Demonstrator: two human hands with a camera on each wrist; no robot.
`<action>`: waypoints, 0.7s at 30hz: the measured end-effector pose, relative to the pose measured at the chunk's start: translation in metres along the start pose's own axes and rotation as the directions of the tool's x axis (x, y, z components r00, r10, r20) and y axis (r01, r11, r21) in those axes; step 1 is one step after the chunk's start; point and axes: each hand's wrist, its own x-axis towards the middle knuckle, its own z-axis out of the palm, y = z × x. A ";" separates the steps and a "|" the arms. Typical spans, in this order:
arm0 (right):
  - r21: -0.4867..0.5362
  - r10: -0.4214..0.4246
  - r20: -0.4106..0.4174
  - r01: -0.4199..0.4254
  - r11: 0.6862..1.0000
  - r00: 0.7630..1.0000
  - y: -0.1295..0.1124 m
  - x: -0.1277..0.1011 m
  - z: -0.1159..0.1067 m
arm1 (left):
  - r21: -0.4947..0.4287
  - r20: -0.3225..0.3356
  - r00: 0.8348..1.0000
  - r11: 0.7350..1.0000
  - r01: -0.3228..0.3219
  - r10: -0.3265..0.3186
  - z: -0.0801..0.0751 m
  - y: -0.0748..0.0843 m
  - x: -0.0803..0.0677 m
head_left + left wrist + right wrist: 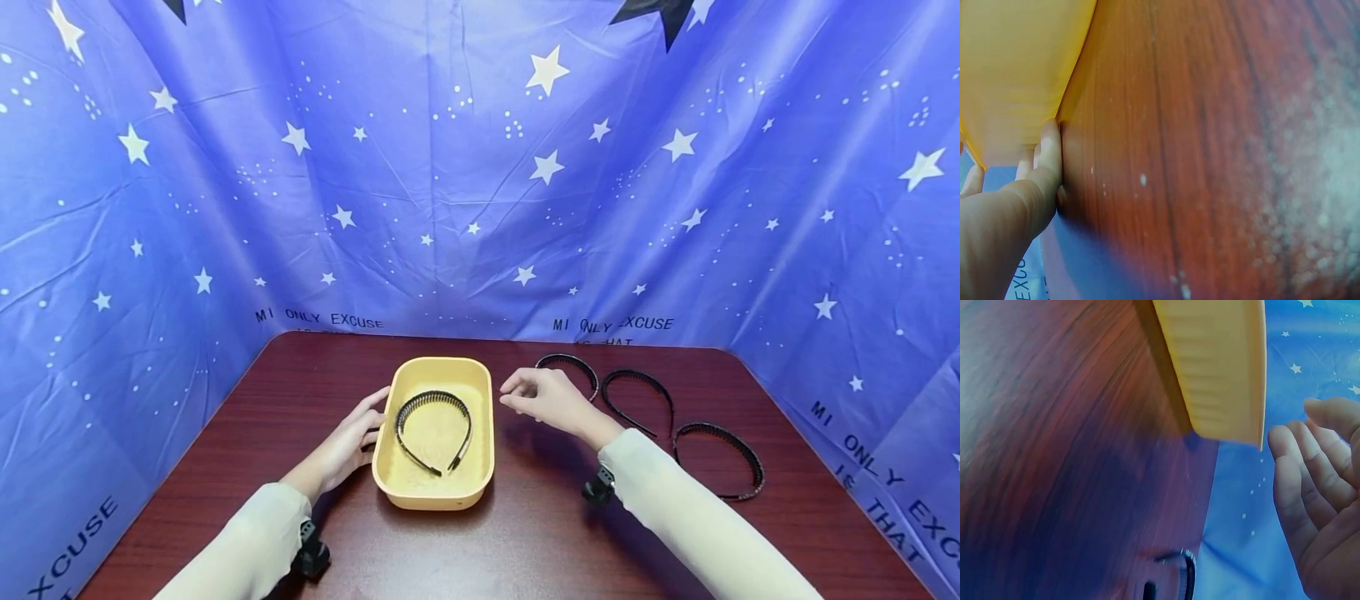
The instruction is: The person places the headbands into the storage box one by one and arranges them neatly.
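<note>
left arm: stretched forward, pale sleeve, wrist low | left hand (347,446): fingers straight, extended forward, holding nothing | right arm: reaching in from the right, pale sleeve, wrist raised | right hand (542,398): hovering, palm down, fingers (1300,481) loosely bent, holding nothing

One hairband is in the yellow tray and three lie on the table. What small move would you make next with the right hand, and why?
Probably move the right hand back to the nearest hairband and pinch it. The hand hovers empty, fingers loosely curled, beside the tray, which holds one hairband, while the left hand rests against the tray's side.
</note>
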 end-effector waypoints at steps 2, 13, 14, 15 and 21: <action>-0.001 0.013 -0.004 -0.013 1.000 1.000 0.003 -0.006 -0.005 | 0.000 0.002 1.000 1.000 -0.001 0.001 0.000 0.000 0.000; -0.017 0.075 -0.051 -0.076 0.997 0.996 0.027 -0.043 -0.031 | -0.007 -0.014 1.000 1.000 0.004 -0.004 0.001 -0.001 0.001; -0.019 0.084 -0.053 -0.085 0.996 0.995 0.029 -0.046 -0.034 | -0.007 -0.014 1.000 1.000 0.005 -0.005 0.001 -0.001 0.001; -0.021 0.090 -0.053 -0.091 0.996 0.995 0.031 -0.050 -0.037 | -0.007 -0.012 1.000 1.000 0.004 -0.004 0.001 -0.001 0.001; -0.072 0.107 -0.083 -0.113 0.991 0.991 0.044 -0.071 -0.055 | -0.008 -0.013 1.000 1.000 0.001 -0.001 0.001 -0.001 0.000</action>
